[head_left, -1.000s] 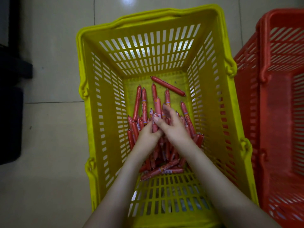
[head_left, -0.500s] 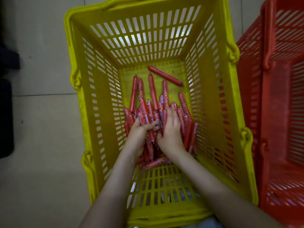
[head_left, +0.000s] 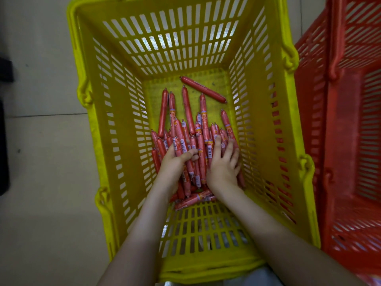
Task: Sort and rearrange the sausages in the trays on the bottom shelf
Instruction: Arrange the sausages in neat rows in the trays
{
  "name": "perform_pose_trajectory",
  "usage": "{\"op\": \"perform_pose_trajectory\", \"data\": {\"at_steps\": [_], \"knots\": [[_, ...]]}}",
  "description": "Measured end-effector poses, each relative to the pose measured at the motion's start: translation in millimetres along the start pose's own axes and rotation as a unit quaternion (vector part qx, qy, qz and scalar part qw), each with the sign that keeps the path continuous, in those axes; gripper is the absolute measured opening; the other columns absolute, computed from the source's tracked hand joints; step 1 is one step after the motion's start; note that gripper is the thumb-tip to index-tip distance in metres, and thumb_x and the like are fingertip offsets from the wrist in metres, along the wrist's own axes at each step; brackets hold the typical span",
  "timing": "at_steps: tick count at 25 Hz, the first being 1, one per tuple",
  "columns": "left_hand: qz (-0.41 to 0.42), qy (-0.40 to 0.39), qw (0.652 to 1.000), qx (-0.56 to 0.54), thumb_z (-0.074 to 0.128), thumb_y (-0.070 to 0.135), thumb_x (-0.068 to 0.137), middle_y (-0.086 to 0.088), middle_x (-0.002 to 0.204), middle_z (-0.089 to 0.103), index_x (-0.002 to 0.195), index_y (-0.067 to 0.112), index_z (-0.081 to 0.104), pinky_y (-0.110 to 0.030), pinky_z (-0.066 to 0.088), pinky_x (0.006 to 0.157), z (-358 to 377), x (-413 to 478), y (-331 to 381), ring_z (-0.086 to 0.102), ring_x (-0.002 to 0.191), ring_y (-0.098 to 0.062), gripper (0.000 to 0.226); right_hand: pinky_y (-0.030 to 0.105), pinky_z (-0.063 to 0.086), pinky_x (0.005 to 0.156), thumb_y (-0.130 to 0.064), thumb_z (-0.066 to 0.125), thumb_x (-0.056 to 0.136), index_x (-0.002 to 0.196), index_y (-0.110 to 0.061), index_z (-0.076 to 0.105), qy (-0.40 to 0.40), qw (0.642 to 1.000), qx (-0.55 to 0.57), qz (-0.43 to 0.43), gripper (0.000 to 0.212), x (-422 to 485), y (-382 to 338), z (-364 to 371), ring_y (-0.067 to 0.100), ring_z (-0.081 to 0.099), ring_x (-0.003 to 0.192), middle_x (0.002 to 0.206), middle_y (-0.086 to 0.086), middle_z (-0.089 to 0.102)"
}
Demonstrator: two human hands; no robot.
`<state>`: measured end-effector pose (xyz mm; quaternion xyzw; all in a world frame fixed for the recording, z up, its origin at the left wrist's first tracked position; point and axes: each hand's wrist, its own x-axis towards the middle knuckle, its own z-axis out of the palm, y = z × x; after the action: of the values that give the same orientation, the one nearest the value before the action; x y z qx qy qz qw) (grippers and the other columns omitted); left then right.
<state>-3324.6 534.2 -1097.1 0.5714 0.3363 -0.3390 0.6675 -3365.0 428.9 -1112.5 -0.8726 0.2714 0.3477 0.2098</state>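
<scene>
Left hand [head_left: 175, 163] curled round sausages [head_left: 188, 109], right hand [head_left: 223, 169] splayed flat atop them

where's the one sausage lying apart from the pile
Head view: the lone sausage lies slanted on the yellow basket floor near its far wall, just beyond the sausage pile and slightly right of centre.
</scene>
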Motion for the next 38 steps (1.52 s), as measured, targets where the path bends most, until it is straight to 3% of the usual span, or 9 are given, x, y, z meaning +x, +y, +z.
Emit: {"op": "perform_pose_trajectory", "data": {"at_steps": [4, 8, 12, 16, 20, 25, 31, 34, 38], "knots": [[-0.003, -0.009, 1.0, 0.001, 0.056, 0.0, 0.091, -0.005, 0.092, 0.073, 0.106, 0.02, 0.06, -0.031, 0.055, 0.079, -2.2, 3.9, -1.8, 0.07, 0.083, -0.015, 0.025, 0.049, 0.009, 0.118, 0.002, 0.06, 0.081, 0.147, -0.026, -0.023, 0.041, 0.991, -0.015, -0.128, 0.109, 1.5, 10.2, -2.3, 0.022, -0.01, 0.146, 0.159, 0.002, -0.015], [-0.009, -0.012, 1.0, 0.002, 0.059, 0.003, 0.09, -0.004, 0.096, 0.073, 0.106, 0.022, 0.061, -0.035, 0.055, 0.084, -4.6, 3.7, -3.6, 0.07, 0.089, -0.016, 0.025, 0.041, 0.01, 0.12, -0.017, 0.07, 0.082, 0.144, -0.018, -0.028, 0.102, 0.993, 0.053, -0.033, 0.116, 3.3, 15.9, 1.8, 0.025, -0.006, 0.147, 0.158, 0.009, -0.015], [-0.009, -0.024, 1.0, -0.002, 0.059, 0.003, 0.09, -0.006, 0.101, 0.072, 0.11, 0.02, 0.06, -0.032, 0.055, 0.081, -3.8, 2.1, -3.8, 0.069, 0.09, -0.015, 0.027, 0.022, 0.007, 0.111, -0.001, 0.068, 0.081, 0.14, -0.023, -0.032, 0.132, 0.985, 0.041, -0.105, 0.118, 4.3, 15.4, 1.8, 0.022, -0.015, 0.146, 0.157, 0.007, -0.021], [-0.022, -0.034, 0.999, 0.018, 0.06, 0.001, 0.089, -0.006, 0.106, 0.072, 0.121, 0.015, 0.057, -0.03, 0.056, 0.082, -5.4, 1.6, -4.1, 0.07, 0.096, -0.014, 0.035, 0.036, 0.021, 0.114, -0.029, 0.078, 0.075, 0.149, -0.013, -0.015, 0.118, 0.993, 0.015, 0.001, 0.12, 0.8, 21.0, -1.9, 0.029, 0.008, 0.144, 0.157, 0.012, 0.003], [-0.018, -0.046, 0.998, 0.038, 0.062, 0.003, 0.089, -0.005, 0.11, 0.071, 0.122, 0.014, 0.056, -0.028, 0.055, 0.085, -6.0, -0.3, -1.9, 0.069, 0.099, -0.013, 0.036, 0.035, 0.023, 0.111, -0.035, 0.077, 0.075, 0.142, 0.0, 0.017, 0.078, 0.992, 0.065, 0.082, 0.096, 3.3, 21.8, -3.2, 0.032, 0.023, 0.136, 0.146, 0.017, 0.023], [-0.017, -0.052, 0.998, 0.044, 0.062, 0.002, 0.089, -0.007, 0.111, 0.07, 0.119, 0.015, 0.056, -0.031, 0.054, 0.089, -5.9, 0.9, -3.6, 0.068, 0.1, -0.014, 0.034, 0.037, 0.035, 0.104, -0.018, 0.068, 0.08, 0.129, -0.005, 0.037, 0.069, 0.994, 0.087, 0.003, 0.059, 10.5, 22.0, 2.6, 0.031, 0.043, 0.124, 0.13, 0.015, 0.047], [-0.017, -0.049, 0.998, 0.038, 0.062, 0.001, 0.088, -0.009, 0.11, 0.07, 0.117, 0.015, 0.058, -0.028, 0.056, 0.083, -5.7, 1.6, -3.9, 0.069, 0.097, -0.014, 0.032, 0.035, 0.044, 0.099, -0.013, 0.064, 0.086, 0.13, -0.006, 0.052, 0.054, 0.98, 0.191, -0.027, 0.046, 19.9, 21.1, 1.8, 0.029, 0.054, 0.117, 0.124, 0.012, 0.058], [-0.023, -0.035, 0.999, 0.017, 0.06, -0.001, 0.089, -0.009, 0.104, 0.072, 0.12, 0.012, 0.057, -0.029, 0.056, 0.084, -5.6, -0.1, -2.8, 0.07, 0.092, -0.014, 0.034, 0.023, 0.043, 0.085, -0.012, 0.06, 0.089, 0.129, -0.008, 0.053, 0.059, 0.965, 0.256, -0.025, 0.041, 18.6, 13.4, -13.6, 0.023, 0.061, 0.107, 0.114, 0.008, 0.066], [0.0, -0.063, 0.998, 0.005, 0.057, -0.003, 0.09, -0.01, 0.1, 0.072, 0.119, 0.012, 0.057, -0.032, 0.058, 0.08, 4.6, -25.7, 25.3, 0.069, 0.089, -0.017, 0.032, 0.029, 0.053, 0.083, -0.006, 0.061, 0.089, 0.11, -0.008, 0.061, 0.015, 0.905, 0.417, -0.081, 0.021, -10.6, -3.4, -75.9, 0.016, 0.067, 0.09, 0.092, 0.0, 0.071]]}}
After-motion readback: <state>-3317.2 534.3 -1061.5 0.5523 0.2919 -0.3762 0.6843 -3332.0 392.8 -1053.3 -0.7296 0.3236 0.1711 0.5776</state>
